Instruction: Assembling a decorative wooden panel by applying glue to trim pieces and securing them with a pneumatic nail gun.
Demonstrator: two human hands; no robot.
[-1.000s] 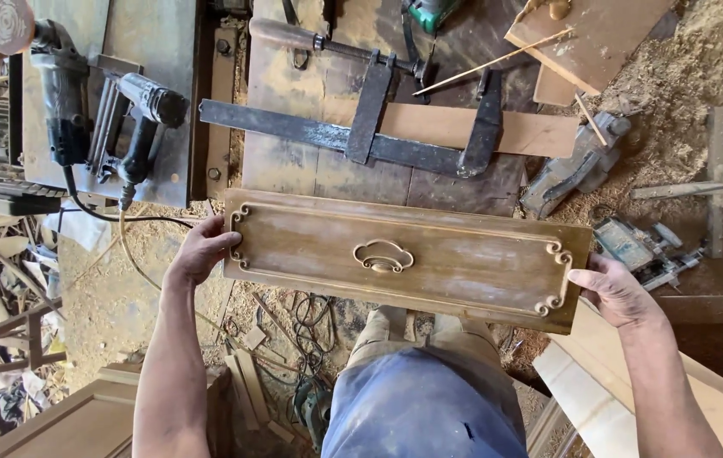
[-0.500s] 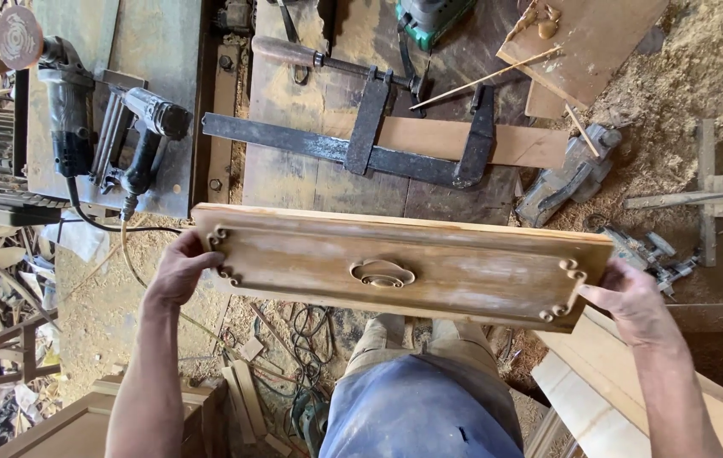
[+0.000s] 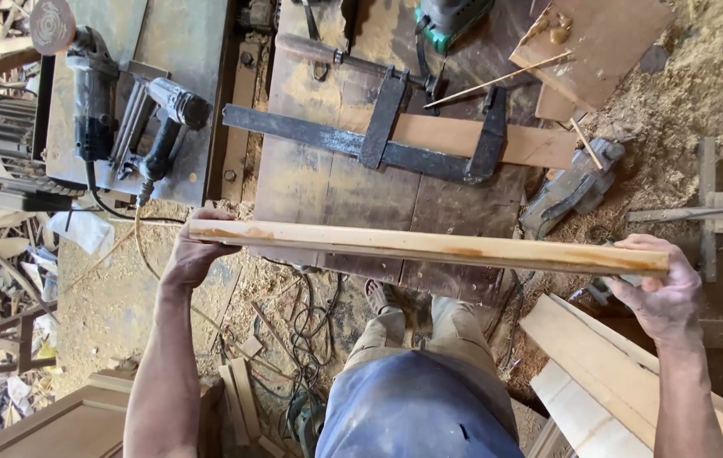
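Long wooden panel (image 3: 429, 248) held edge-on in front of me, above the near edge of the counter (image 3: 336, 182); only its narrow pale edge shows, smooth, with tan stain patches. My left hand (image 3: 194, 254) grips the left end, fingers wrapped under, thumb on the edge. My right hand (image 3: 658, 288) is clenched round the right end, fingers curled over the top. Counter is dark, worn planks dusted with sawdust. On it, a black steel bar clamp (image 3: 370, 144) pinches a flat light-brown board (image 3: 480, 140); a thin stick (image 3: 497, 80) lies slanted beyond it. To the left, on a grey metal plate (image 3: 166, 34), an angle grinder (image 3: 90, 93) with a round disc and a dark nail gun (image 3: 166, 119), cords trailing down. Green-bodied power tool (image 3: 446, 17) at the top edge, mostly cut off. Right side: heaped sawdust (image 3: 701, 76), a grey metal plane (image 3: 569, 187) lying in it, pale planks (image 3: 616, 382) stacked near my right arm. Floor (image 3: 107, 297) below: dirt, tangled cables (image 3: 302, 331), wood scraps. No labels legible.
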